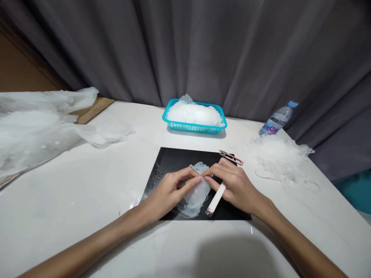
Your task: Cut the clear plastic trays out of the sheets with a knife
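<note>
Over a black mat (171, 158), my left hand (169, 187) pinches the upper edge of a frosted, translucent, flexible piece (197, 195) with scalloped edges. It looks like thin plastic or silicone. My right hand (232, 179) has its fingertips closed at the same edge, touching or nearly touching the left fingertips. A flat white stick-like tool (216, 200) runs out from under the right palm toward me; its other end is hidden by the fingers. Just beyond the right knuckles lie thread snips (232, 157) with pink handles, at the mat's far right corner.
A blue basket (197, 126) piled with similar translucent pieces stands at the back. A heap of clear trimmings (278, 156) lies at right, near a leaning-looking water bottle (278, 119). Plastic bags (34, 131) with white contents cover the left side. A grey curtain (197, 50) hangs behind.
</note>
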`<state>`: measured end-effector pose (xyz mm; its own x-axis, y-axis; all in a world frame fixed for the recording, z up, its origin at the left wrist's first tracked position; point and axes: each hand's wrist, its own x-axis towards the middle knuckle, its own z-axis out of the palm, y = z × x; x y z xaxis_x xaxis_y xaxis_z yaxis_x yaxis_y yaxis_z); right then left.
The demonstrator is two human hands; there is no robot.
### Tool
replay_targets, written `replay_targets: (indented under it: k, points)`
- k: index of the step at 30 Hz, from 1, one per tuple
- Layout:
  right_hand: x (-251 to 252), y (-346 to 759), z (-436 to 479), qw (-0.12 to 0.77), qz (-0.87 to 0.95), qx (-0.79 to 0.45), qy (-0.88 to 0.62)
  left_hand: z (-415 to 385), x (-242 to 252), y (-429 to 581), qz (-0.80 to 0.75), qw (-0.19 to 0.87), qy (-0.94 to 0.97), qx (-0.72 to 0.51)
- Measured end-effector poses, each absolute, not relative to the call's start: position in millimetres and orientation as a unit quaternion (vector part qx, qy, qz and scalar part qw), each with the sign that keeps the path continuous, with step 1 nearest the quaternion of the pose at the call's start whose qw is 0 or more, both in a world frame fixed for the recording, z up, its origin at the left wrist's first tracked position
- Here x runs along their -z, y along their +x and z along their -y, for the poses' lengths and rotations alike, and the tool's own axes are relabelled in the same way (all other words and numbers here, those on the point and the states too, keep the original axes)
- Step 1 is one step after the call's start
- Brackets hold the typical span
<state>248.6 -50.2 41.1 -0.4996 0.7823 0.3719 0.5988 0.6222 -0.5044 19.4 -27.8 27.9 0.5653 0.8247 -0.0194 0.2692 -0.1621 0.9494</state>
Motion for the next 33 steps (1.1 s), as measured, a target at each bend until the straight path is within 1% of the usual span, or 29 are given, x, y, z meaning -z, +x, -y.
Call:
replay_targets:
  k: [3, 7, 9, 13, 16, 19, 23, 29, 31, 33]
  points:
    - [-42.2, 249.6, 51.5, 0.294, 0.849, -0.155, -0.411, 27.8, -26.0, 19.1, -0.383, 0.534, 0.704, -0.268]
    - [-42.9, 254.5, 50.6, 0.348, 0.795, -0.186, -0.461, 25.4, -24.2, 19.2, -0.385, 0.616, 0.625, -0.285]
    - [-42.1, 257.3, 50.3, 0.347, 0.763, -0.24, -0.491, 22.9, -24.7, 18.6, -0.385, 0.646, 0.59, -0.294]
    - [-38.5, 258.4, 50.0, 0.266, 0.753, -0.383, -0.465, 18.2, -27.0, 16.2, -0.396, 0.691, 0.528, -0.294]
    - [-37.1, 256.2, 47.9, 0.271, 0.723, -0.453, -0.445, 16.9, -29.3, 15.0, -0.392, 0.713, 0.515, -0.269]
    - [-38.3, 255.7, 44.8, 0.278, 0.707, -0.491, -0.427, 17.2, -32.5, 14.5, -0.389, 0.714, 0.527, -0.246]
    - [-36.6, 255.5, 44.9, 0.28, 0.705, -0.506, -0.411, 17.9, -35.0, 13.9, -0.377, 0.713, 0.545, -0.229]
    - [-30.0, 248.6, 53.1, 0.35, 0.682, -0.425, -0.481, 16.5, -37.0, 11.7, -0.378, 0.709, 0.534, -0.263]
    - [-33.0, 246.0, 55.1, 0.345, 0.665, -0.439, -0.496, 15.9, -38.6, 10.8, -0.376, 0.707, 0.534, -0.271]
    - [-37.3, 243.2, 56.9, 0.317, 0.664, -0.459, -0.498, 15.9, -40.2, 10.7, -0.369, 0.706, 0.535, -0.281]
